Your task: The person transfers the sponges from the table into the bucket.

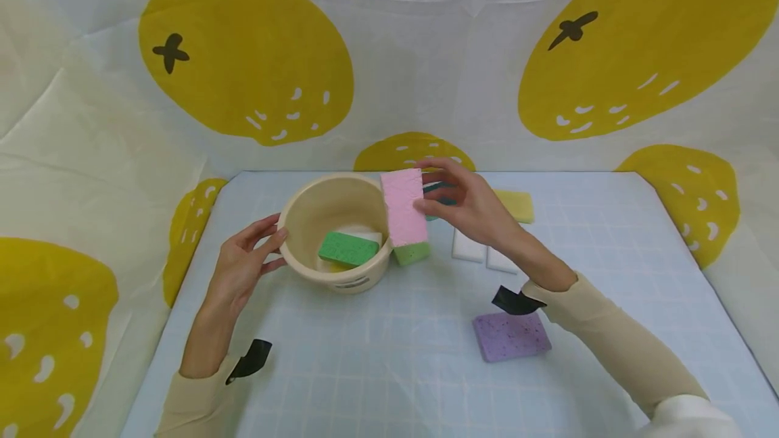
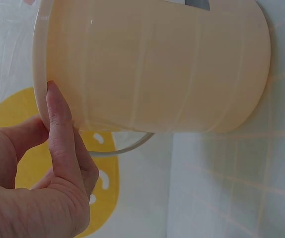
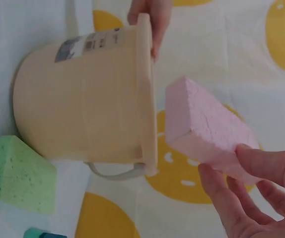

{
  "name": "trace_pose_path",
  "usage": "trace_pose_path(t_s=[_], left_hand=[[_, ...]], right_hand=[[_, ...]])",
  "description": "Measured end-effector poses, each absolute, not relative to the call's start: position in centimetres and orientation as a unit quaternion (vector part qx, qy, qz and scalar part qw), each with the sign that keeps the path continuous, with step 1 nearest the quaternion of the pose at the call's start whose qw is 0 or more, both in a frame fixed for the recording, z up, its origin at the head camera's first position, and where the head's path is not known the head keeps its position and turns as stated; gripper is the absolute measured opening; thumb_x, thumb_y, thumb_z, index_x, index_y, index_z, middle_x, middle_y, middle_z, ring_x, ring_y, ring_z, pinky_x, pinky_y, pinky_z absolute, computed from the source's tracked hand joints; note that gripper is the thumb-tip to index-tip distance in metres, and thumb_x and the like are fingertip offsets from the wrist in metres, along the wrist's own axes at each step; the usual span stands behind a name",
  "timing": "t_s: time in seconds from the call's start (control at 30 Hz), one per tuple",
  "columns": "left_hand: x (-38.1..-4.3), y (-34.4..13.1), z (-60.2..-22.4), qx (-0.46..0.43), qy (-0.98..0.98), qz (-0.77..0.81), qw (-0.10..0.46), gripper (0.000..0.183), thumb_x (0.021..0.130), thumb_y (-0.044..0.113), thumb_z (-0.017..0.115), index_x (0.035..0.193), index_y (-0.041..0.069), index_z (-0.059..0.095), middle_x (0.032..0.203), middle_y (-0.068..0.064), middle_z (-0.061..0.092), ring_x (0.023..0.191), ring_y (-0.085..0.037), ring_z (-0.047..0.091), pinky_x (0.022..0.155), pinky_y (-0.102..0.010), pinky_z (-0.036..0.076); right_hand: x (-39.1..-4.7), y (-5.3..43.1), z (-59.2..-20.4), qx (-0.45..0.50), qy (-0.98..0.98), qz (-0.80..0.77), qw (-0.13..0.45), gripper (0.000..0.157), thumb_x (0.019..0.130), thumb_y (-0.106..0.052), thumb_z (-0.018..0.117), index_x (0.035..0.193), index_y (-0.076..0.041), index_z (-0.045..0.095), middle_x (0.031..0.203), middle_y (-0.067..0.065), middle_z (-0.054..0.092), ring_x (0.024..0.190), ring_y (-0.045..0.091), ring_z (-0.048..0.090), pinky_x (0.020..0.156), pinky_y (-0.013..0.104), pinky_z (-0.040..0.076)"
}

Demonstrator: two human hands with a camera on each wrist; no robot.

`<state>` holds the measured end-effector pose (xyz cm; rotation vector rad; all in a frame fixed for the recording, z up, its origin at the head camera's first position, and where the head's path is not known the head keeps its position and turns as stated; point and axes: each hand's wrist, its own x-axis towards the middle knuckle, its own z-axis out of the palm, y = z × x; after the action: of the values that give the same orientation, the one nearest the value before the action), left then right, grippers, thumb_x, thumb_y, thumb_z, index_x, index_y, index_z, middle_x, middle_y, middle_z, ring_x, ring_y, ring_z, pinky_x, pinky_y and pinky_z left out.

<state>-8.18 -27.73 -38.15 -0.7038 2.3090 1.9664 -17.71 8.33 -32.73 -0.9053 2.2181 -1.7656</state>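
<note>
A cream bucket (image 1: 292,255) stands on the table, its rim pinched at the left side by my left hand (image 1: 243,255) between thumb and fingers. In the left wrist view, the bucket's wall (image 2: 157,69) fills the upper part and a handle (image 2: 125,150) shows below it. My right hand (image 1: 459,198) grips a pink sponge (image 1: 404,207) by its end, raised beside the bucket's right rim. The right wrist view has the pink sponge (image 3: 207,129) just above rim height. Inside the bucket lie a green sponge (image 1: 348,249) and a white piece (image 1: 368,237), with a bit of yellow under them.
A light green sponge (image 1: 412,253) sits right of the bucket. Behind my right hand are two white pieces (image 1: 467,247), a yellow sponge (image 1: 516,206) and a partly hidden teal item (image 1: 439,192). Nearer the front lies a purple sponge (image 1: 512,336).
</note>
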Motion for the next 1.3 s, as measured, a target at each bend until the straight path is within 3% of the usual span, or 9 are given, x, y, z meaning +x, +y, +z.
trace_pose_path(t_s=[0.37, 0.87, 1.13, 1.3], left_hand=[[-8.2, -27.7, -38.1, -0.229, 0.739, 0.633, 0.017, 0.060, 0.096, 0.037, 0.073, 0.149, 0.019, 0.055, 0.143, -0.007, 0.052, 0.098, -0.014, 0.065, 0.084, -0.027, 0.060], [-8.1, -27.6, -38.1, -0.227, 0.739, 0.634, 0.015, 0.060, 0.096, 0.037, 0.073, 0.150, 0.017, 0.055, 0.140, -0.006, 0.052, 0.097, -0.014, 0.065, 0.083, -0.027, 0.060], [-8.1, -27.7, -38.1, -0.229, 0.742, 0.630, 0.014, 0.060, 0.096, 0.038, 0.073, 0.150, 0.018, 0.054, 0.143, -0.007, 0.052, 0.099, -0.014, 0.065, 0.084, -0.027, 0.060], [-8.1, -27.7, -38.1, -0.224, 0.741, 0.632, 0.016, 0.062, 0.095, 0.040, 0.073, 0.150, 0.018, 0.054, 0.143, -0.007, 0.051, 0.099, -0.014, 0.065, 0.084, -0.027, 0.060]], right_hand=[[-19.5, 5.3, -31.8, -0.345, 0.725, -0.589, 0.090, 0.056, 0.091, 0.003, 0.076, 0.142, -0.001, 0.054, 0.132, 0.019, 0.061, 0.108, 0.030, 0.069, 0.090, 0.035, 0.061], [-21.6, 1.8, -32.4, -0.399, 0.753, -0.518, 0.080, 0.051, 0.092, 0.000, 0.075, 0.140, 0.001, 0.057, 0.136, 0.014, 0.063, 0.120, 0.027, 0.064, 0.099, 0.035, 0.056], [-22.6, -0.2, -33.2, -0.436, 0.760, -0.474, 0.084, 0.048, 0.093, 0.004, 0.072, 0.139, 0.002, 0.059, 0.135, 0.016, 0.063, 0.119, 0.029, 0.064, 0.095, 0.035, 0.057], [-22.7, -1.2, -33.5, -0.447, 0.775, -0.435, 0.100, 0.048, 0.095, 0.004, 0.069, 0.141, 0.002, 0.058, 0.130, 0.018, 0.066, 0.107, 0.030, 0.068, 0.091, 0.033, 0.059]])
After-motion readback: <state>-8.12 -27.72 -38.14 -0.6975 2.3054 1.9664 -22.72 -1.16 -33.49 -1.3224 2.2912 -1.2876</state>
